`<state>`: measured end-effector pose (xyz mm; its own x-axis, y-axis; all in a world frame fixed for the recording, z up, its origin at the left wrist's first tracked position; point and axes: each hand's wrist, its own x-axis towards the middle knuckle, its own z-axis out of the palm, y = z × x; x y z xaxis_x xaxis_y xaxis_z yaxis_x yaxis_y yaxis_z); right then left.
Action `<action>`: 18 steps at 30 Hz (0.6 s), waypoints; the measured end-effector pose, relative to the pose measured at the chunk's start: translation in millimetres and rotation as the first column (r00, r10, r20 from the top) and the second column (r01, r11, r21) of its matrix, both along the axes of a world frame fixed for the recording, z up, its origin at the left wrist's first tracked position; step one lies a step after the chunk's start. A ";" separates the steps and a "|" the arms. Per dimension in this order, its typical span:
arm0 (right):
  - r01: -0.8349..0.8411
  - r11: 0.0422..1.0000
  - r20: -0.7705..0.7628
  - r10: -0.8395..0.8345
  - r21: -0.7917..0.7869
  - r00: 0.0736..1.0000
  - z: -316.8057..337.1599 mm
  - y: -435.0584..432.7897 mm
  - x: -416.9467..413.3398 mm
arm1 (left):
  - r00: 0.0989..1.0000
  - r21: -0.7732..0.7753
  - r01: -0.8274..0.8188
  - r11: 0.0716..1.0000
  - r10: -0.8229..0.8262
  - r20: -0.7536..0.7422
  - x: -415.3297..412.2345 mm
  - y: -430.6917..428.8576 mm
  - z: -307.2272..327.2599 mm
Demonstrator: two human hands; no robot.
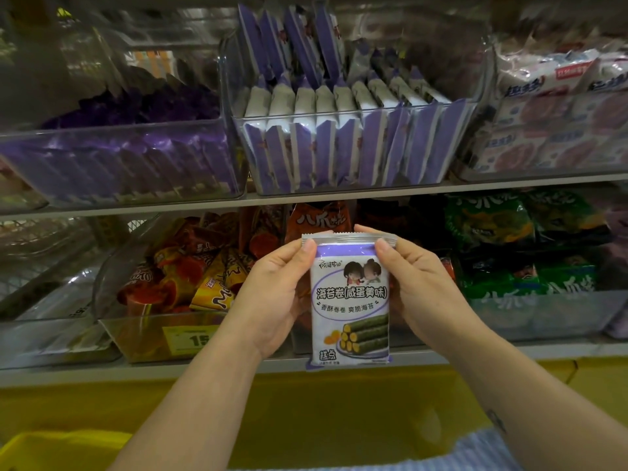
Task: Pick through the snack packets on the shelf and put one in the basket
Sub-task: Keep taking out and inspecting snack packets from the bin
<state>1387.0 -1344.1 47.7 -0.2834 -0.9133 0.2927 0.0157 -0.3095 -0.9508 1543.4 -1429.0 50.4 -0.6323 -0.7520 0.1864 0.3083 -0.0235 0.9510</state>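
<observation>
Left hand (272, 294): uncovered; short, plain thumbnail.
Right hand (421, 287): uncovered; short, plain thumbnail.
Left forearm (190, 402): bare skin down to the bottom edge of the frame.
Right forearm (530, 385): bare skin, with a small dark tattoo (496, 421) at lower right of the frame.
Clothing: finely striped blue-and-white fabric (475, 453), bottom right of the frame.

A seaweed roll packet (350, 300) stands upright between the left hand (272, 294) and right hand (424, 287), in front of the lower shelf (68, 372). Above it, on the upper shelf (136, 208), a middle bin (339, 188) holds like packets on edge, flanked by a left bin (119, 130) and a right bin (543, 171).
</observation>
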 end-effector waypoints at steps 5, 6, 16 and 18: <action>-0.292 0.890 0.009 0.309 0.351 0.951 4.6 9.5 -7.4 | 0.992 0.081 -0.112 0.990 0.115 -0.044 1.6 -4.0 3.1; -0.352 0.854 0.031 0.368 0.383 0.929 4.6 12.0 -8.6 | 0.991 0.094 -0.117 0.989 0.122 -0.047 2.2 -5.1 4.1; -0.441 0.814 0.359 0.310 0.378 0.880 9.4 16.2 -13.8 | 0.882 0.219 0.402 0.889 -0.441 0.169 20.7 -7.4 2.5; -0.465 0.806 0.388 0.322 0.366 0.864 9.1 15.8 -14.8 | 0.880 0.231 0.400 0.887 -0.442 0.174 18.2 -5.3 0.8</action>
